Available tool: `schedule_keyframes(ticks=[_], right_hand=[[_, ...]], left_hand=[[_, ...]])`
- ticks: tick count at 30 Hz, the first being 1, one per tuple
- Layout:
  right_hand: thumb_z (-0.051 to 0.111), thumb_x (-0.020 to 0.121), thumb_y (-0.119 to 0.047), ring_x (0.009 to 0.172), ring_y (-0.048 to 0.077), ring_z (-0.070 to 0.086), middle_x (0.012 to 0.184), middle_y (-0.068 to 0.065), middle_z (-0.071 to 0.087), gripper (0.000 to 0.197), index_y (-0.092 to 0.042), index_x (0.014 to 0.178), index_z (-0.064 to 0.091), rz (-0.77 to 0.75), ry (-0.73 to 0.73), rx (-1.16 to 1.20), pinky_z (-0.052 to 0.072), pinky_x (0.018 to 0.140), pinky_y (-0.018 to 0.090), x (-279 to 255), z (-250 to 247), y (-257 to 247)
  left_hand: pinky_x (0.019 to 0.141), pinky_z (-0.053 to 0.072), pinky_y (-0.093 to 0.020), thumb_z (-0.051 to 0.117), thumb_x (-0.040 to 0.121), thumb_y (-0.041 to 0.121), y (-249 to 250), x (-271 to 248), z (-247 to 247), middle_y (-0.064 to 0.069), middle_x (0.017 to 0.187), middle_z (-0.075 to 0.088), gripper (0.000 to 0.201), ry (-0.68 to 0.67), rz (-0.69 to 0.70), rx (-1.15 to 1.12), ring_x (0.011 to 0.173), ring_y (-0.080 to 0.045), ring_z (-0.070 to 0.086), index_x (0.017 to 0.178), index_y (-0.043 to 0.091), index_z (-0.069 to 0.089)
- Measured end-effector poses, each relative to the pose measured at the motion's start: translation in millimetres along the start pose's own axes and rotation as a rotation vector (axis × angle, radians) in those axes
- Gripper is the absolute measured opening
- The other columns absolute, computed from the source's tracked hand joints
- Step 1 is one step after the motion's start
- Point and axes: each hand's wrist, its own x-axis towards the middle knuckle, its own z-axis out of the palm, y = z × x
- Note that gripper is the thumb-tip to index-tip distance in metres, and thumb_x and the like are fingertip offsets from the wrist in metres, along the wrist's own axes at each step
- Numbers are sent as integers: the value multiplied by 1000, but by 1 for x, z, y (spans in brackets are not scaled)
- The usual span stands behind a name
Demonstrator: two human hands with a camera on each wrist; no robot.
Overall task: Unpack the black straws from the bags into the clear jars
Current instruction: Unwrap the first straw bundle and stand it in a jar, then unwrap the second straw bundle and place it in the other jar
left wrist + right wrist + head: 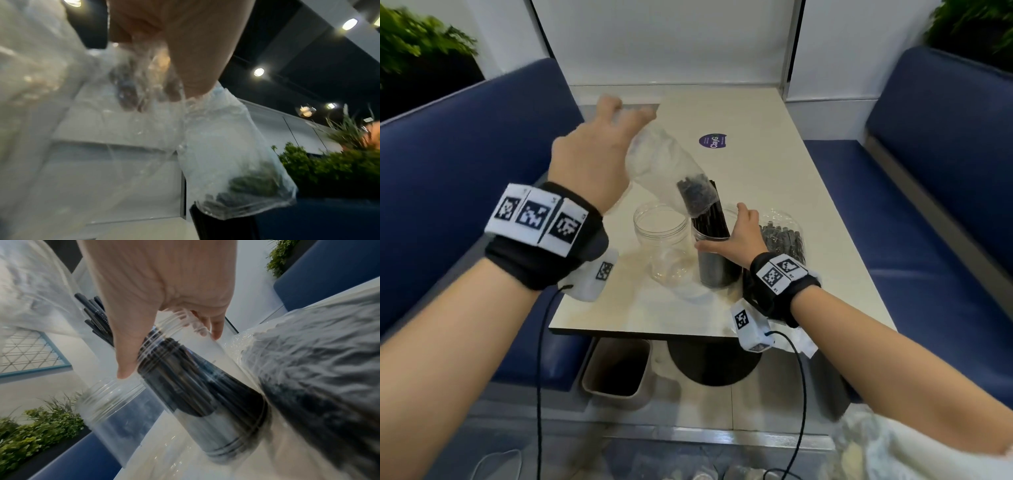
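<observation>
My left hand is raised over the table and pinches the crumpled end of a clear plastic bag. The bag slants down over the tops of the black straws. Those straws stand in a clear jar, and my right hand grips that jar near its rim. In the left wrist view the left hand's fingers bunch the bag, with straw ends dark at its lower end. The right wrist view shows my right hand round the straw-filled jar.
An empty clear jar stands just left of the filled one. A full bag of black straws lies to the right of my right hand. A bin stands under the table's near edge, and blue benches flank the table.
</observation>
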Motion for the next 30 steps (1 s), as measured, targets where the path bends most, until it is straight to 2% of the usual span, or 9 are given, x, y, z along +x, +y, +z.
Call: schedule_keyframes(ticks=[5,9,13,16,18,23,25,28,30], right_hand=[[81,65,-40,140,33,18,149,18,14,119,-7,147,1,17,-54,-63,24,115,43,8,-8,-11],[70,69,-23,137,28,19,146,11,16,96,-20,144,10,-191,84,195,22,115,48,-20,-40,-26],[68,65,-42,123,14,43,137,-3,35,75,-40,129,29,-339,-245,613,35,110,37,-70,-56,-44],[74,70,-43,106,4,56,126,-3,50,82,-19,137,34,-279,-328,641,49,94,27,-81,-51,-37],[63,85,-10,93,0,64,117,1,59,66,-7,140,27,-230,-254,650,55,76,21,-82,-53,-25],[41,93,5,73,12,64,89,-15,69,45,-35,114,45,-162,112,727,50,53,27,-92,-86,13],[44,83,0,66,21,57,92,-9,66,44,-40,89,60,-107,238,654,45,53,31,-91,-98,30],[42,77,4,47,9,57,107,20,59,41,-29,78,66,58,404,627,46,44,23,-86,-112,59],[39,82,8,45,8,57,102,12,60,35,-11,93,67,148,453,632,45,42,19,-86,-119,71]], left_hand=[[85,45,-41,51,81,-10,2,-35,14,-13,145,33,47,106,-102,-316,108,-37,51,117,20,61],[80,34,-5,54,68,-20,7,-58,31,-25,130,43,38,292,-129,-514,99,-13,44,93,5,68],[89,29,1,44,68,-13,40,-73,43,-16,102,42,26,443,-55,-748,98,15,34,86,2,56],[97,36,-17,51,83,16,70,-72,59,-12,108,48,24,166,29,-1024,113,-10,46,106,25,50],[103,36,-26,39,87,46,87,-72,73,-17,122,52,51,-109,69,-994,116,-26,49,122,11,53],[111,19,-38,43,80,47,112,-83,90,-5,144,35,71,-350,244,-753,133,-21,21,142,13,34],[113,22,-39,51,88,37,123,-86,104,-9,147,32,66,-538,132,-790,136,-26,24,145,14,25],[107,32,-38,41,96,33,145,-85,125,-14,144,36,58,-723,-78,-726,132,-30,38,145,9,21],[100,39,-42,36,97,40,160,-82,137,-18,138,42,56,-739,-148,-578,125,-34,45,139,4,29]])
